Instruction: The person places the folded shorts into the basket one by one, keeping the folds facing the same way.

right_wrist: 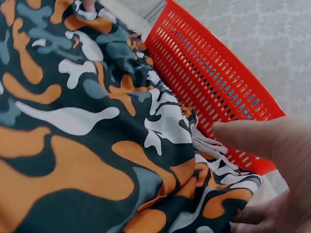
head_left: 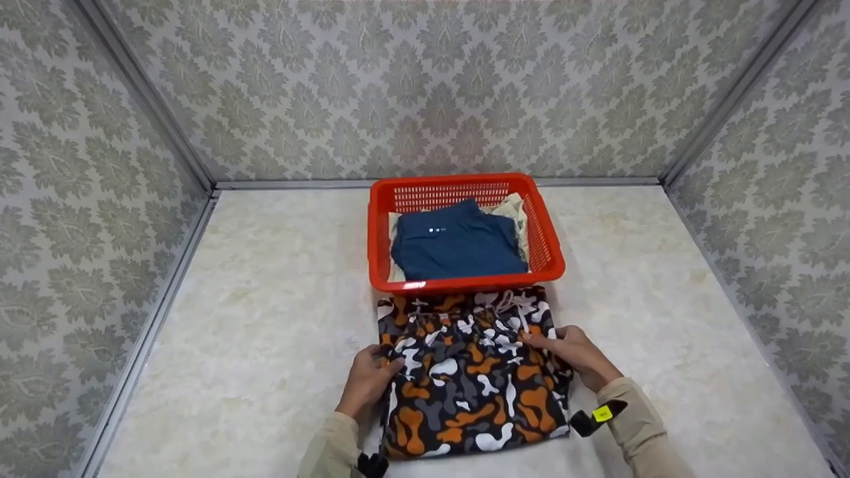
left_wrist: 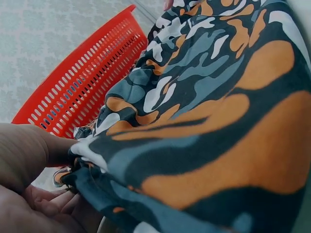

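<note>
A pair of folded camouflage-print drawstring pants (head_left: 465,392), black with orange, grey and white blotches, lies flat before me. Its gathered waistband and pale drawstring face the basket. My left hand (head_left: 372,378) pinches the pants' left edge, thumb on top and fingers beneath, as the left wrist view shows. At the right edge is my right hand (head_left: 578,352), its thumb stretched over the cloth near the drawstring. In the right wrist view that thumb (right_wrist: 252,138) stands apart from the fabric, while the other fingers reach the edge, partly hidden.
Just beyond the pants stands a red perforated plastic basket (head_left: 378,239). Inside it a folded dark blue garment (head_left: 458,245) lies over cream cloth (head_left: 512,210). Patterned wall panels (head_left: 438,86) enclose the pale tabletop (head_left: 265,299) at the back and both sides.
</note>
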Demonstrator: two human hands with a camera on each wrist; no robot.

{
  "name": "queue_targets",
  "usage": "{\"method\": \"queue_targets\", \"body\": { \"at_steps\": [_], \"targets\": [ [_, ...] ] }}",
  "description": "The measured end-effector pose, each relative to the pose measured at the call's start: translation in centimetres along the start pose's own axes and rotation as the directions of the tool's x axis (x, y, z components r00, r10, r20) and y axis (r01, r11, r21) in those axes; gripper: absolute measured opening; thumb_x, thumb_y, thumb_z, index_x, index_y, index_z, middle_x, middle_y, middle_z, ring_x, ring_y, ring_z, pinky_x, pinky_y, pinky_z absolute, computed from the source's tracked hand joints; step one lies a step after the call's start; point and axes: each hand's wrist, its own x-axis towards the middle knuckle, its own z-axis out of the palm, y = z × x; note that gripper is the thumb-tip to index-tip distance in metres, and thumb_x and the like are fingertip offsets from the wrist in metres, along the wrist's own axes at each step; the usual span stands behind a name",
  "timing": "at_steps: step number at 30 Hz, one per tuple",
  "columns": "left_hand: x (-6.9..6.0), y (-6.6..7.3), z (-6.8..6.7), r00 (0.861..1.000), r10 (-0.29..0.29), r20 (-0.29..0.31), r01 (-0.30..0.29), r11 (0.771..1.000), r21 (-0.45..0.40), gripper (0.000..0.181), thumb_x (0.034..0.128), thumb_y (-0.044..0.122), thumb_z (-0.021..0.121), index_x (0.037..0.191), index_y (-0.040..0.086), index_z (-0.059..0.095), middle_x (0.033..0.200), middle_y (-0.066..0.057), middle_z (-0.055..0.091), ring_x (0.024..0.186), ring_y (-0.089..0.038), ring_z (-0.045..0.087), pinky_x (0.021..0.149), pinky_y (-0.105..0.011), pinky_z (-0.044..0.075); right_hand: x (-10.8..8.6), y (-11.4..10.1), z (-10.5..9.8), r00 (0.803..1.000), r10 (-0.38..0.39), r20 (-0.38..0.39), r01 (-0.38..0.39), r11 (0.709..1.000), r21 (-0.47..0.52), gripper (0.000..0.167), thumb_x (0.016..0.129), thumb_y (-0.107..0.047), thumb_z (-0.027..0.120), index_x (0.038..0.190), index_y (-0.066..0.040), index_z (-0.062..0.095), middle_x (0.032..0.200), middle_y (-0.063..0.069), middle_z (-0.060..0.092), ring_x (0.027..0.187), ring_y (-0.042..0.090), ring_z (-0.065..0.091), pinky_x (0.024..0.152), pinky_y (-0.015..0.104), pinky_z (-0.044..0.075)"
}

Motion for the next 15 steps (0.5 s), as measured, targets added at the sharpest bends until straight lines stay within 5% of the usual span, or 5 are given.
{"method": "queue_targets", "body": {
  "at_steps": [3,6,9,15],
  "targets": [
    [0.29,0.08,0.07,0.999,-0.018,0.031,0.019,1.000,-0.023,0.058,0.0959,0.015,0.067,0.141,-0.013,0.045,0.139,-0.029,0.053,0.130,-0.042,0.051,0.107,-0.054,0.042,0.40,0.15,0.07,0.995,-0.002,0.095,-0.006,0.997,0.083,0.046,0.080,-0.049,0.084,0.075,-0.013,0.054,0.064,-0.003,0.053,0.058,0.011,0.052,0.060,0.027,0.045],
    [0.37,0.08,0.08,0.998,-0.027,0.063,0.031,0.998,-0.061,0.061,0.0971,0.013,0.066,0.146,-0.011,0.039,0.146,-0.029,0.048,0.135,-0.042,0.046,0.110,-0.055,0.039,0.68,0.41,0.18,0.978,-0.040,0.206,0.003,0.984,0.178,0.044,0.086,-0.038,0.081,0.108,-0.004,0.064,0.096,0.006,0.072,0.085,0.018,0.069,0.077,0.031,0.056],
    [0.41,0.11,-0.01,0.996,-0.019,0.093,0.029,0.994,-0.105,0.061,0.0979,0.011,0.064,0.149,-0.009,0.036,0.149,-0.029,0.045,0.137,-0.042,0.043,0.110,-0.055,0.038,0.79,0.40,0.36,0.963,-0.076,0.257,0.018,0.975,0.222,0.058,0.088,-0.032,0.080,0.131,-0.001,0.056,0.120,0.013,0.069,0.105,0.026,0.069,0.089,0.037,0.056],
    [0.48,0.33,0.11,0.991,-0.019,0.134,0.038,0.989,-0.142,0.063,0.0992,0.008,0.061,0.152,-0.008,0.031,0.150,-0.027,0.044,0.137,-0.040,0.044,0.111,-0.054,0.038,0.55,0.21,0.49,0.964,-0.106,0.244,0.053,0.975,0.215,0.066,0.085,-0.029,0.083,0.137,-0.002,0.052,0.124,0.014,0.065,0.109,0.027,0.066,0.093,0.039,0.053]
  ]
}}
